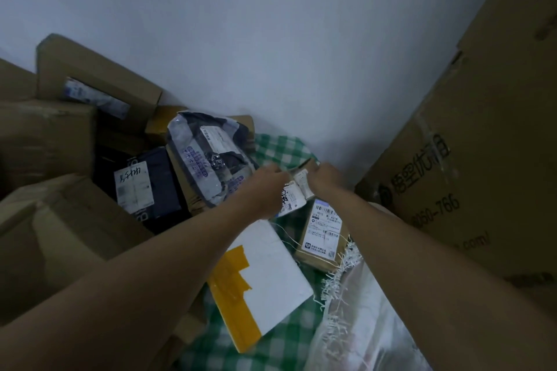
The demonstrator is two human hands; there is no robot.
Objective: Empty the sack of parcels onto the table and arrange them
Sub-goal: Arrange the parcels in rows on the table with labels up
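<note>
Both my hands reach to the far side of the table with the green checked cloth (pixel 280 147). My left hand (pixel 265 187) and my right hand (pixel 324 176) grip a small cardboard parcel with white labels (pixel 298 184) from either side, near the wall. Just below it lies a brown parcel with a printed label (pixel 324 235). A white box with yellow tape (pixel 265 274) lies under my left forearm. The frayed white woven sack (pixel 355 310) lies at the lower right under my right arm.
A grey plastic mailer (pixel 208 156) and a dark parcel with a handwritten label (pixel 141 187) lie left of my hands. Several cardboard boxes (pixel 60 220) pile up on the left. A large printed carton (pixel 470 159) stands on the right against the white wall (pixel 271 39).
</note>
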